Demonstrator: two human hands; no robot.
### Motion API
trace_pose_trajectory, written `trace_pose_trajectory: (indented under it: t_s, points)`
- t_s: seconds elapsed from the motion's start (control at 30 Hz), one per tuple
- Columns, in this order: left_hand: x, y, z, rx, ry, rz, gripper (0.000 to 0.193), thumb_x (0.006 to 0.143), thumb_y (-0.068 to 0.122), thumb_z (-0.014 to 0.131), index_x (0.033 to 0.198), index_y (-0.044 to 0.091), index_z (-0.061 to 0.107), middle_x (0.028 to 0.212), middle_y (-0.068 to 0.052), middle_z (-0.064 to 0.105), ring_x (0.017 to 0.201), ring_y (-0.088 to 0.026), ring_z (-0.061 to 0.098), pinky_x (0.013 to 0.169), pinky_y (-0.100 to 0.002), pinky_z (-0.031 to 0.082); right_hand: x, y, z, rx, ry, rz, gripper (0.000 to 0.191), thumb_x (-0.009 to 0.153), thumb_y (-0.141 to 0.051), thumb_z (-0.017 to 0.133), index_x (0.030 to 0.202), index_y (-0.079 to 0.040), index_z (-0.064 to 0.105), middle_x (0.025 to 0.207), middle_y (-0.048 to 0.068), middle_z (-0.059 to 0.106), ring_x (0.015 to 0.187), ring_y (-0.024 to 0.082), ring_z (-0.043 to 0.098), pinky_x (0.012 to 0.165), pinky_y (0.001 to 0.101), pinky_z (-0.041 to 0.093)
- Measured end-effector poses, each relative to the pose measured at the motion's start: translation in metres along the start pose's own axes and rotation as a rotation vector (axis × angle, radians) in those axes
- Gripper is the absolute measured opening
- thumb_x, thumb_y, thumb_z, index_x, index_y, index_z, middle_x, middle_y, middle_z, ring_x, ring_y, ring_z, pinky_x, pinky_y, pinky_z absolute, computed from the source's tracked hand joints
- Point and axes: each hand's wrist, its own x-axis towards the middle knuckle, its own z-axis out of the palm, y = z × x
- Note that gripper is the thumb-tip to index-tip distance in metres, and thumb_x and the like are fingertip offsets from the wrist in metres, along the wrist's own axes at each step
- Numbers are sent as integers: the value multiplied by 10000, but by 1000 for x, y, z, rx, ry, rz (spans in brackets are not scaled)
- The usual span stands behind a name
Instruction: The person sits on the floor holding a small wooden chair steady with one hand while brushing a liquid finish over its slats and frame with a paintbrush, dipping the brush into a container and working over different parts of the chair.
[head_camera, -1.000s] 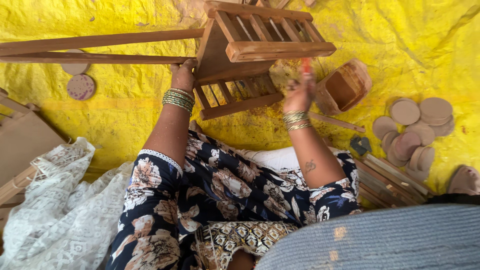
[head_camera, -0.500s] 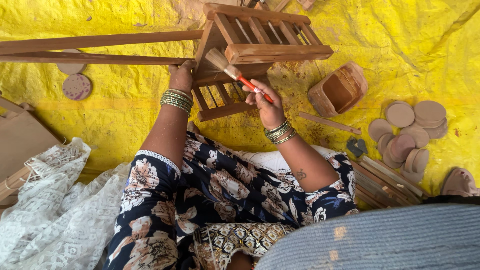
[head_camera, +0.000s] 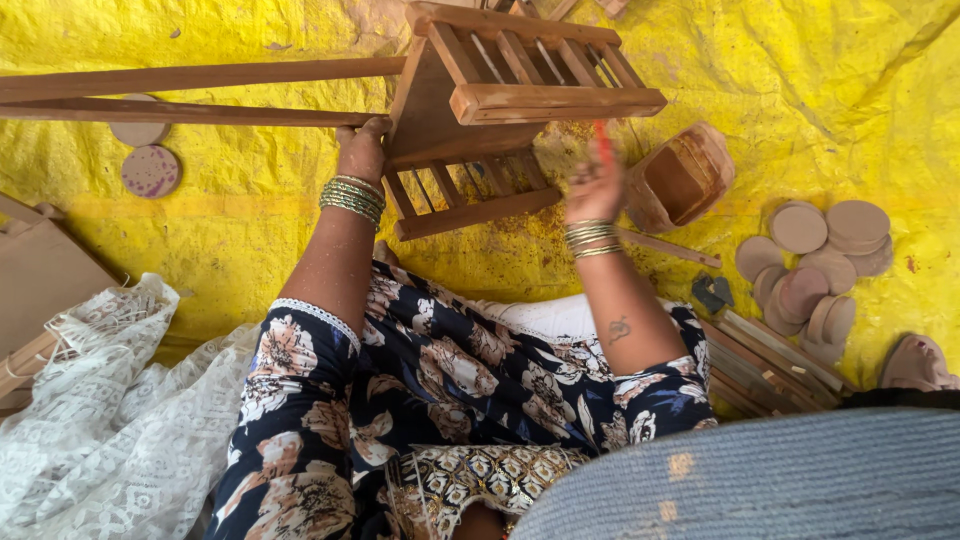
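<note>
A slatted wooden frame (head_camera: 520, 100) with long poles lies on a yellow tarp in front of me. My left hand (head_camera: 362, 148) grips the left edge of the frame's flat panel. My right hand (head_camera: 595, 185) is blurred with motion beside the frame's lower right corner; it is closed around a red-handled brush (head_camera: 603, 140), whose bristles I cannot see. A small brown wooden box (head_camera: 680, 180) lies just right of that hand.
Several round wooden discs (head_camera: 815, 255) are heaped at the right, above a bundle of wooden slats (head_camera: 770, 360). Two more discs (head_camera: 148, 165) lie at the left under the long poles (head_camera: 190, 90). White lace cloth (head_camera: 100, 400) and a cardboard piece (head_camera: 40, 270) are at lower left.
My right hand with the brush has swung from the frame's panel back to the right, towards the small wooden box. The left hand has kept its hold on the frame.
</note>
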Motion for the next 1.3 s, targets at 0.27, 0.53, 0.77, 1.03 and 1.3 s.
trace_pose_trajectory:
  t_s: [0.27, 0.53, 0.77, 1.03, 1.3]
  points:
    - [-1, 1, 1, 17, 11, 0, 504, 827, 232, 715, 1241, 76, 473, 1103, -115, 628, 911, -202, 646, 693, -335, 570, -74, 43, 32, -841, -907, -239, 334, 1090, -220, 550, 1417, -164, 594, 977, -6, 662, 818, 54, 608, 672, 187, 554]
    - [-6, 4, 1, 59, 30, -49, 585, 794, 213, 711, 1284, 56, 433, 1095, -141, 609, 918, -245, 593, 763, -361, 500, -18, 20, 17, -943, -134, -125, 393, 1093, -258, 471, 1478, -179, 492, 779, -31, 548, 567, 46, 498, 465, 213, 462]
    - [-1, 1, 4, 79, 43, -18, 626, 778, 225, 730, 1270, 7, 409, 1126, -158, 620, 1010, -255, 620, 920, -367, 508, -23, 25, 13, -819, -110, 27, 461, 1093, -292, 464, 1528, -153, 401, 788, -46, 563, 546, 49, 521, 451, 218, 489]
    - [-10, 10, 6, 107, 48, -52, 670, 776, 240, 727, 1319, 29, 395, 1134, -155, 629, 1020, -257, 636, 906, -364, 516, -66, 41, 21, -1071, -981, -201, 606, 1081, -218, 535, 1646, -199, 318, 864, -41, 583, 638, 46, 480, 546, 192, 422]
    - [-5, 5, 4, 89, 35, -21, 673, 786, 229, 734, 1327, 17, 395, 1136, -165, 623, 1024, -258, 619, 917, -366, 509, -25, 11, 9, -1283, -617, -79, 432, 1095, -366, 483, 1508, -241, 495, 930, -88, 644, 621, 18, 562, 496, 184, 505]
